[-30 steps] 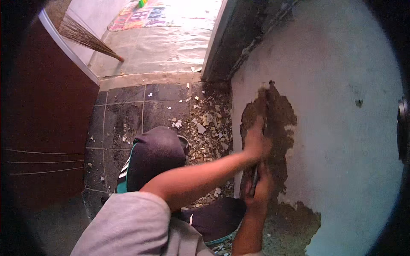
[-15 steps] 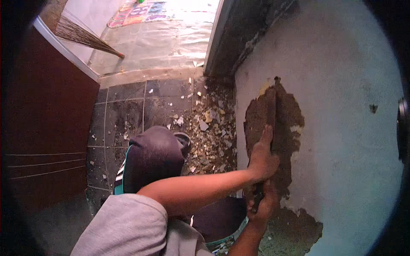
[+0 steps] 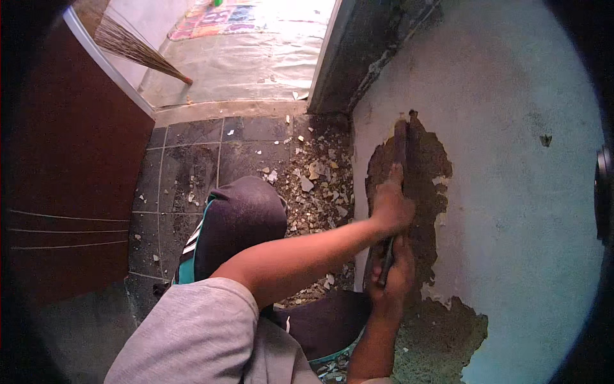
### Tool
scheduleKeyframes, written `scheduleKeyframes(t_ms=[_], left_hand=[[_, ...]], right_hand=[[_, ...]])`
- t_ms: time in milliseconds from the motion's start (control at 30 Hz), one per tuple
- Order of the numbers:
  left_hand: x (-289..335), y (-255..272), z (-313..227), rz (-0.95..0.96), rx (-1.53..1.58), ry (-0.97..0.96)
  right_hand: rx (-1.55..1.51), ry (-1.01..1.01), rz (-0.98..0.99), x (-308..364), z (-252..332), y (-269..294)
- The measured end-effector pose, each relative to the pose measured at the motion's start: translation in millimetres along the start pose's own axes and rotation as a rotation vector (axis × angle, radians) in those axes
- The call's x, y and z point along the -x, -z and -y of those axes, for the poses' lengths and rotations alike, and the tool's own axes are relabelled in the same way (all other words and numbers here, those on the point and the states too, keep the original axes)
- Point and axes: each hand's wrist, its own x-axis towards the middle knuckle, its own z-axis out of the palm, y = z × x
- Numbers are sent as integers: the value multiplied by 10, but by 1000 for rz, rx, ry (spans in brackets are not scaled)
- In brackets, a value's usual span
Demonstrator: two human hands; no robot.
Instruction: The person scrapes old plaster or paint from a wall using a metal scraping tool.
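A long, dark, narrow bar-shaped tool point(image 3: 401, 144) lies along the wall point(image 3: 511, 179), its far end at the upper edge of a rough brown patch point(image 3: 427, 192) where the white coating is gone. Partway along the bar, my left hand point(image 3: 391, 206) is closed on it, forefinger stretched forward. Behind it my right hand point(image 3: 398, 272) grips the near end, some of which sticks out past the fingers. The bar's exact kind cannot be made out. A second bare patch point(image 3: 441, 339) shows lower down.
Broken flakes and rubble point(image 3: 313, 185) cover the dark tiled floor point(image 3: 185, 166) along the wall's foot. A brown door point(image 3: 77, 166) stands on the left. Beyond the doorway, a stick broom point(image 3: 144, 54) leans near a colourful mat point(image 3: 211, 22). My bent knee point(image 3: 246, 205) is close by.
Both hands and the bar have slid forward and up along the wall, and the bar's tip has reached the top of the brown patch. The view has shifted slightly.
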Motion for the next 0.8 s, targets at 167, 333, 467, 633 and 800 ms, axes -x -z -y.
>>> scheduleKeyframes(t_ms=[167,333,467,633,800], left_hand=[[276,-112,-16,-10,-21,-87],[331,-117,20,-10,-40,-82],[331,-288,120,-157,-59,-229],[-58,12,-45,37,7,123],[164,-134,114,-78,-90,-116]], right_hand=[[171,24,-114,134,-81,264],[114,-35,-67,200,-51,237],[144,-34,-75,213,-21,268],[220,-80,-14,-179,-5,182],[137,-62,-89,102,-22,161]])
